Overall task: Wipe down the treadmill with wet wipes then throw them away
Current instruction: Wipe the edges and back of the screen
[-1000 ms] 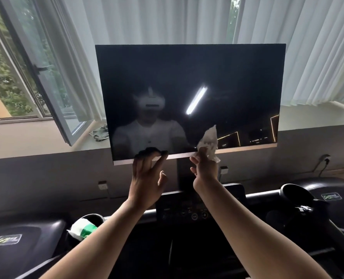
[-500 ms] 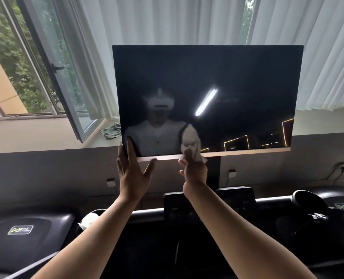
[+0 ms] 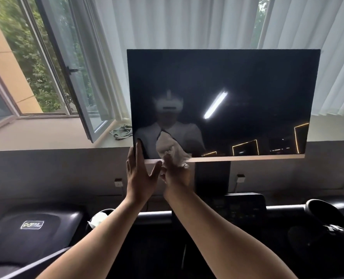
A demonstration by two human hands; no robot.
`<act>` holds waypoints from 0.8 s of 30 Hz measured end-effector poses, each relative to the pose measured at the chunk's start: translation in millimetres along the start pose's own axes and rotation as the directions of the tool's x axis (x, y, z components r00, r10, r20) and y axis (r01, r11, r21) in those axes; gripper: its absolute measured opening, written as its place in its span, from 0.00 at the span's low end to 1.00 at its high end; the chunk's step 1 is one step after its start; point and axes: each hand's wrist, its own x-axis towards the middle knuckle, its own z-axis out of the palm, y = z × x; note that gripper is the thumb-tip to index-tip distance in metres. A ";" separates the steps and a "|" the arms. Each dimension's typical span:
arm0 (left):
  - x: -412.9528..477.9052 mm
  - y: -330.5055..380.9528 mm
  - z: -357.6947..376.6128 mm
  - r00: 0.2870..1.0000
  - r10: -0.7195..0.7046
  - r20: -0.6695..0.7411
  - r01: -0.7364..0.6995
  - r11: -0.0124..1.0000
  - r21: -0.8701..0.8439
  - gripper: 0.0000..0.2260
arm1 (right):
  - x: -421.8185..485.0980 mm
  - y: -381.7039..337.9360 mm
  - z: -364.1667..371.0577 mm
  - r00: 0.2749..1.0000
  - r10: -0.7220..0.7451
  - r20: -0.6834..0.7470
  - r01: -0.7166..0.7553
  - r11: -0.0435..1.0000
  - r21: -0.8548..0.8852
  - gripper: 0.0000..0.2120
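Note:
The treadmill's big dark screen (image 3: 237, 93) stands on a black post above the console (image 3: 243, 208). My left hand (image 3: 140, 176) braces the screen's lower left corner, fingers straight along its left edge and thumb spread under the pale bottom strip. My right hand (image 3: 177, 176) holds a crumpled white wet wipe (image 3: 171, 151) against the glass near that same corner. A pack of wipes (image 3: 98, 218) sits in the left cup holder, partly hidden by my left forearm.
An open window sash (image 3: 74, 73) swings inward at the left, over a sill with a rag (image 3: 121, 130). White curtains hang behind the screen. A neighbouring treadmill's hood (image 3: 30, 228) lies at lower left and a black cup holder (image 3: 324, 216) at the right.
My right hand has swept the wipe leftward along the screen's bottom edge. My left hand slid left to the corner. The view has turned left.

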 end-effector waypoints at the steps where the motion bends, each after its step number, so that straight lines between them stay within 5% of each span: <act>1: 1.2 -3.7 -1.6 1.000 0.003 0.003 -0.003 1.000 -0.016 0.41 | -7.2 2.4 9.0 1.000 0.020 -0.008 -0.020 1.000 -0.001 0.17; 17: 6.6 -26.0 -28.1 0.998 -0.038 0.048 0.041 0.998 -0.056 0.34 | -20.9 8.1 36.8 0.953 0.169 0.252 -0.157 0.985 -0.069 0.16; 24: 9.7 -5.9 -42.1 0.963 -0.243 0.116 0.269 0.886 -0.377 0.23 | -28.1 14.8 57.9 0.951 0.188 0.244 -0.150 0.974 -0.167 0.16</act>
